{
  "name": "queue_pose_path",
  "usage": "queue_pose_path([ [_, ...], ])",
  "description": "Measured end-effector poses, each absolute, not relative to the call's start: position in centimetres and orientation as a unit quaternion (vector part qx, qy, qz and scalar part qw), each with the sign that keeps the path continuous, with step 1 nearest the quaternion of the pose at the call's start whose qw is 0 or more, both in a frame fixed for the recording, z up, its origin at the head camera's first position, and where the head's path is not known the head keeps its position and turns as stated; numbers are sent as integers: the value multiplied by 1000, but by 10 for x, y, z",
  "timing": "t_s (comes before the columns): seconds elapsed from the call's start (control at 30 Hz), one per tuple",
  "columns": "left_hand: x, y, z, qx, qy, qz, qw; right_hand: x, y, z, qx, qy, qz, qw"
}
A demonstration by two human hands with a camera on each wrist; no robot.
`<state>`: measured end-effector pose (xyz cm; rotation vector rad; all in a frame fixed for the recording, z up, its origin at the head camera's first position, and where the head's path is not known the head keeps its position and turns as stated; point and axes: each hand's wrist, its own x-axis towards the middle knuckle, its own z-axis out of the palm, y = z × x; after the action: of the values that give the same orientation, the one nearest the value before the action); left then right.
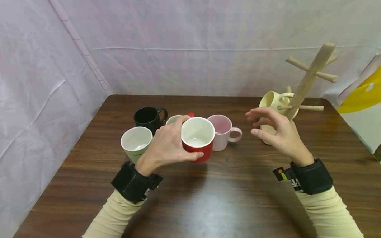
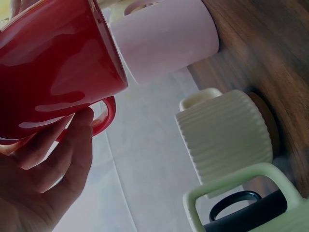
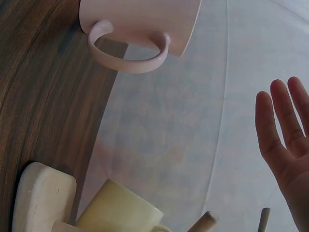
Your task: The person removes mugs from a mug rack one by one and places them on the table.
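My left hand grips a red mug by its side, thumb in front. The mug is upright with a white inside, held above the table; its red handle shows under the fingertips in the left wrist view. A pink mug stands just behind and to the right, handle pointing right. My right hand hovers with fingers spread and nothing in it, in front of a wooden mug tree. On one of the tree's lower pegs hangs a pale yellow mug.
Left of the red mug stand a black mug, a light green mug and a ribbed cream mug, partly hidden by my left hand in the head view. The brown wooden table ends at a white cloth backdrop.
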<state>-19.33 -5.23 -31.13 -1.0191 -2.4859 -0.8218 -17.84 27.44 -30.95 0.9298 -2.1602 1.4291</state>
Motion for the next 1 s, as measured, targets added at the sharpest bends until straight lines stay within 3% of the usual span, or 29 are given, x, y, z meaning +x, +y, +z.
queue_pose_path([
  [1.0,-190,-77,-330,-331,-902,-244,128,-178,279,-308,327,-771,509,197],
])
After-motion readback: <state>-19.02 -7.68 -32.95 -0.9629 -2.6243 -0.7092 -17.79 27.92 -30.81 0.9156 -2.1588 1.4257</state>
